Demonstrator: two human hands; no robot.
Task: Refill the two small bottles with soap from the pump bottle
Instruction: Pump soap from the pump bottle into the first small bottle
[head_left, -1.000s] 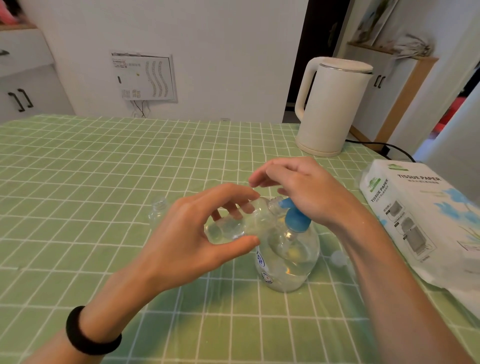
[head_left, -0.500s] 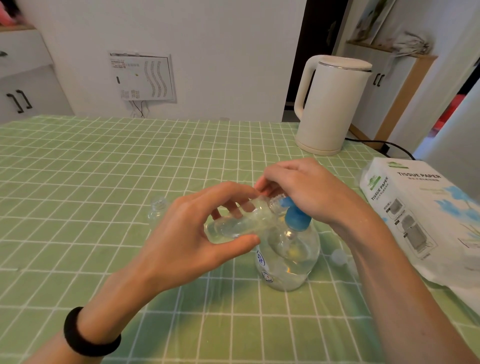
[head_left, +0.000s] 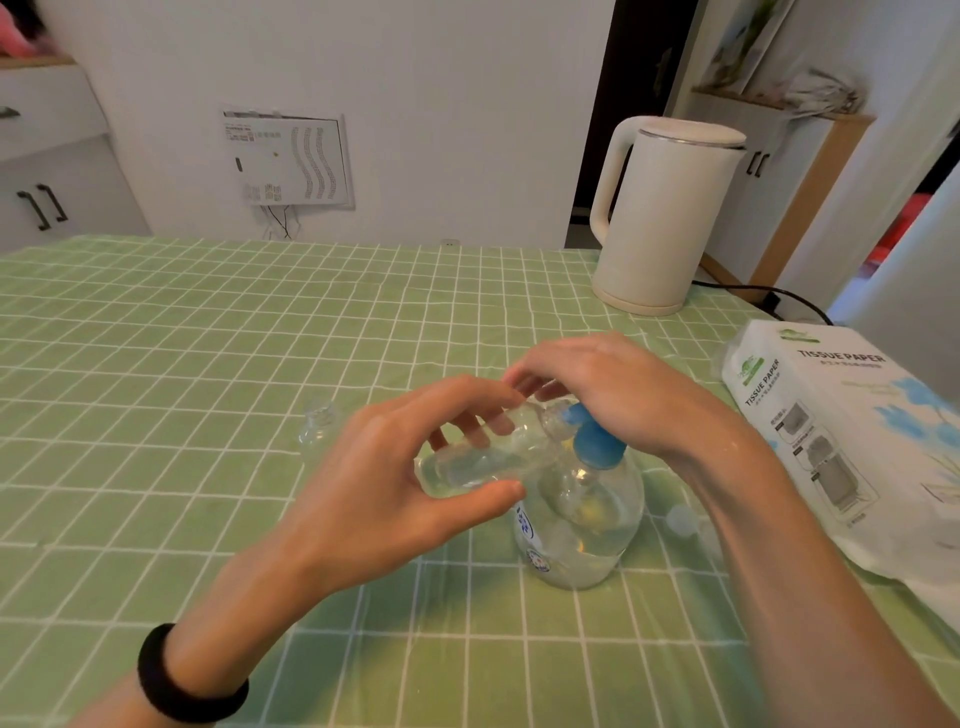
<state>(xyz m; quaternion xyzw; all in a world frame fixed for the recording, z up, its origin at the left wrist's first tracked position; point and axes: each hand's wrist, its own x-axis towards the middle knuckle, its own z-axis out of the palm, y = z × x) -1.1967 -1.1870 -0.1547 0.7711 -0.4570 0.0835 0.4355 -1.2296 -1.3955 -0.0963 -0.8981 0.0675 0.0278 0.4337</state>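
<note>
Right hand (head_left: 618, 395) lifted slightly; small bottle (head_left: 483, 457) seemingly at pump (head_left: 595, 441).

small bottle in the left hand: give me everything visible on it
The small bottle is clear, plastic-looking, cylindrical with a threaded neck and no cap on. It is held tilted nearly on its side, base toward the left, open mouth up against the blue pump head of the pump bottle. Some clear liquid shows inside near the base. The left hand pinches it, thumb below and fingers above; the right hand sits on the pump, just beside its neck.
</note>
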